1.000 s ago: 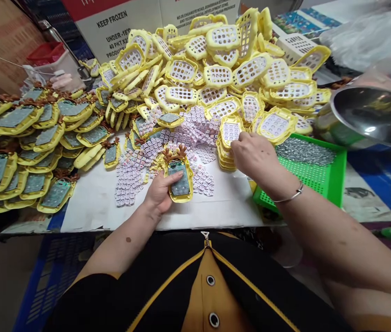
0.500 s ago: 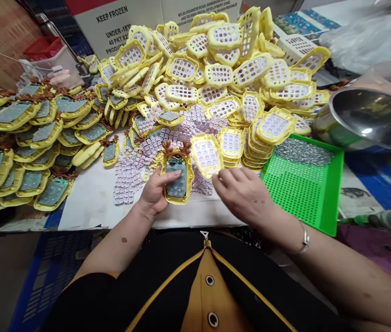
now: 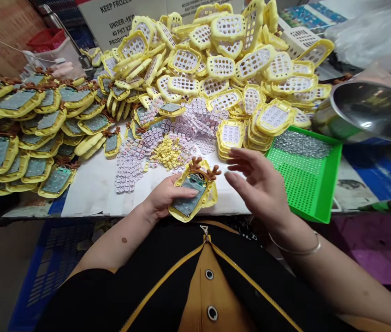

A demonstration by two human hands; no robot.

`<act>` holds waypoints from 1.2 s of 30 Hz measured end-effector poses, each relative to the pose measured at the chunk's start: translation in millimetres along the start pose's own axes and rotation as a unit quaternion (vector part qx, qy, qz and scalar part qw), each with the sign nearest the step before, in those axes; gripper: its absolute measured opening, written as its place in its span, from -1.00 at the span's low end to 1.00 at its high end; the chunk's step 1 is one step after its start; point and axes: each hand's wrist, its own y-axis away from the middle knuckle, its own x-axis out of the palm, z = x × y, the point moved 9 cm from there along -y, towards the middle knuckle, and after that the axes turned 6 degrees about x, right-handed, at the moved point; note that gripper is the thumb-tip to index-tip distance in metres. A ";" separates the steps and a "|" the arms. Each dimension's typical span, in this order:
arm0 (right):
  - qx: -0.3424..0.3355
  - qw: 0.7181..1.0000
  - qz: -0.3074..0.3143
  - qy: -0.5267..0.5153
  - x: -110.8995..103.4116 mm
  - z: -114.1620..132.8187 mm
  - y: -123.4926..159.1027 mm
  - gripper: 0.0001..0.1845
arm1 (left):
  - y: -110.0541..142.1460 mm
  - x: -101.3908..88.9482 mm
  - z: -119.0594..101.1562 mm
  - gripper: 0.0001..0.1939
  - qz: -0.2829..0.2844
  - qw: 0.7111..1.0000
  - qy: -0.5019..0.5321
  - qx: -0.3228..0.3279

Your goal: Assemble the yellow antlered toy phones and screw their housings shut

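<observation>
My left hand (image 3: pixel 161 197) is closed around a yellow toy phone half (image 3: pixel 189 193) with brown antlers and a grey-green inner board, thumb across the board. Behind it, partly covered, a second yellow shell (image 3: pixel 212 196) sticks out to the right; the same hand appears to hold both together. To their right, my right hand (image 3: pixel 259 184) hovers with fingers apart and nothing in them. Just beyond it stand stacks of yellow shells with keypads (image 3: pixel 230 134). Small yellow button pieces (image 3: pixel 167 153) and white keypad sheets (image 3: pixel 128 170) lie past my left hand.
A large heap of yellow shells (image 3: pixel 221 67) covers the back. Antlered halves (image 3: pixel 19 99) are piled at left. On the right are a green tray (image 3: pixel 302 184) holding metal screws (image 3: pixel 301 144) and a steel bowl (image 3: pixel 340 110). A carton (image 3: pixel 112 23) stands behind.
The keypad shell from my right hand is now behind the antlered half in my left. My right hand has let go and opened. The held half has tilted clockwise and come closer.
</observation>
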 end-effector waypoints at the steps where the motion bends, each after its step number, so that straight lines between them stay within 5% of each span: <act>1: 0.070 0.996 0.028 -0.042 6.9 -9.5 -4.8 -0.51 | -0.2 3.5 4.3 -0.59 0.005 1.000 -0.016 -0.006; 6: 0.229 0.951 0.160 -0.134 49.0 -32.5 -9.8 -0.50 | 0.2 13.1 13.0 -0.65 0.012 0.997 -0.069 -0.010; 11: 0.165 0.979 0.088 -0.079 44.3 -25.7 -14.7 -0.69 | 1.6 8.6 8.1 -0.69 -0.017 0.997 -0.079 0.006; 17: 0.242 0.946 0.128 -0.174 58.0 -29.7 -14.7 -0.60 | -0.7 9.6 4.7 -0.68 0.000 0.998 -0.067 0.016; 20: 0.188 0.964 0.009 -0.186 30.1 -31.5 -25.1 -0.61 | -1.0 6.5 2.5 -0.64 -0.013 0.999 -0.031 0.006; 23: 0.204 0.941 -0.105 -0.247 5.9 -58.2 -19.8 -0.63 | -0.8 3.9 -2.9 -0.61 -0.016 1.000 0.014 0.002; 26: 0.341 0.878 0.051 -0.332 45.8 -91.2 2.5 -0.50 | -1.2 4.2 -7.5 -0.61 0.005 1.000 0.025 0.003; 29: 0.385 0.805 0.213 -0.398 86.9 -89.8 32.1 -0.39 | -2.0 2.5 -8.7 -0.61 0.010 1.000 -0.011 0.005; 36: 0.387 0.738 0.254 -0.491 105.3 -76.9 53.1 -0.38 | -0.8 -1.3 -12.6 -0.58 -0.015 0.999 -0.045 0.012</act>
